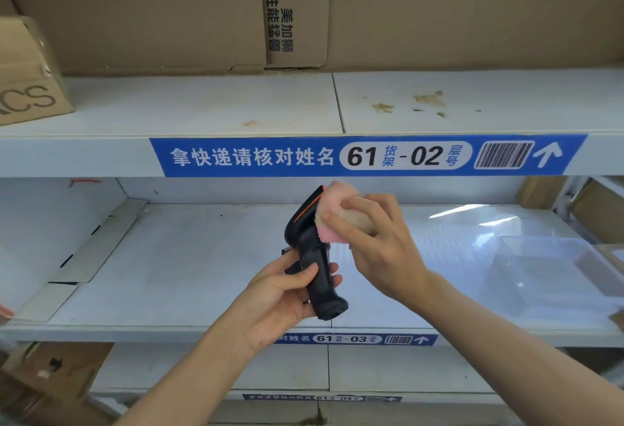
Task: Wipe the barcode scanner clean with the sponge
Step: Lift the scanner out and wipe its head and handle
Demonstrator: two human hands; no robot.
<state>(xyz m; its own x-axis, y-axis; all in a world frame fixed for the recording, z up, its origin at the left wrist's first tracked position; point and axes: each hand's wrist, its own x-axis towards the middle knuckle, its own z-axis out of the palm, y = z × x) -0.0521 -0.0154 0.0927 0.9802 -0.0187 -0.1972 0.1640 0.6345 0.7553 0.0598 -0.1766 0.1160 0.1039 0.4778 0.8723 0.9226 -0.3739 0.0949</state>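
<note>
A black barcode scanner with an orange stripe on its head stands upright in front of the middle shelf. My left hand grips its handle from the left. A pink and beige sponge is pressed against the right side of the scanner's head. My right hand holds the sponge, its fingers wrapped over it and hiding much of it.
White shelves carry blue labels reading 61-02 and 61-03. A clear plastic tray lies on the middle shelf at the right. Large cardboard boxes fill the top shelf, which has brown stains. More boxes sit at lower left.
</note>
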